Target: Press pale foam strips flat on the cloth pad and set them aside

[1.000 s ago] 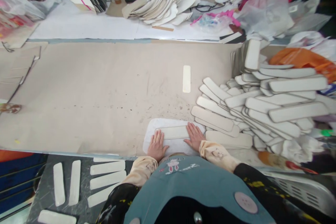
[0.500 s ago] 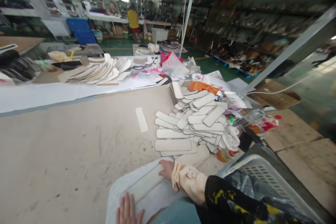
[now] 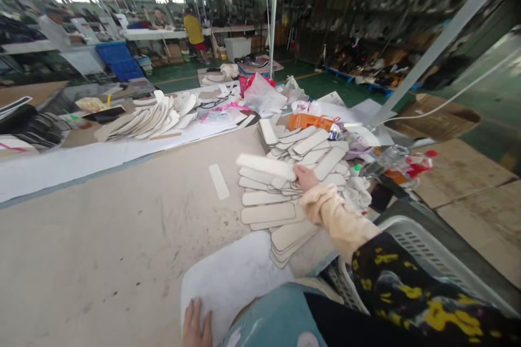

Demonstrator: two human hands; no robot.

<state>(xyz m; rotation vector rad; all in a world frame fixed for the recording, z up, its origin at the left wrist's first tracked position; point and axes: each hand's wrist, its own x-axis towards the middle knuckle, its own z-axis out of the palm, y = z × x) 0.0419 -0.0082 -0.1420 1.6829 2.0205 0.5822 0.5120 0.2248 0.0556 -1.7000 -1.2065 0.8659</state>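
My right hand [image 3: 306, 178] is raised over the heap of white rounded strips [image 3: 301, 173] and is closed on one long white strip [image 3: 265, 166], which sticks out to the left and looks blurred. Flat on the near edge of a white pad [image 3: 232, 276] at the table's front lies my left hand [image 3: 196, 326], fingers stretched out, only partly in view. The pad's top is bare. A single strip [image 3: 218, 181] lies alone on the beige table [image 3: 101, 227] left of the heap.
A white slatted basket [image 3: 423, 260] stands at my right. Beyond the heap lie plastic bags, an orange bag [image 3: 311, 120] and bottles [image 3: 402, 165]. A fan of white insoles [image 3: 146, 114] sits on the far table. Other people work at distant benches.
The view swung up and to the right. My right hand left the pad and lifted a strip above the heap. The strip that lay on the pad is gone from it.
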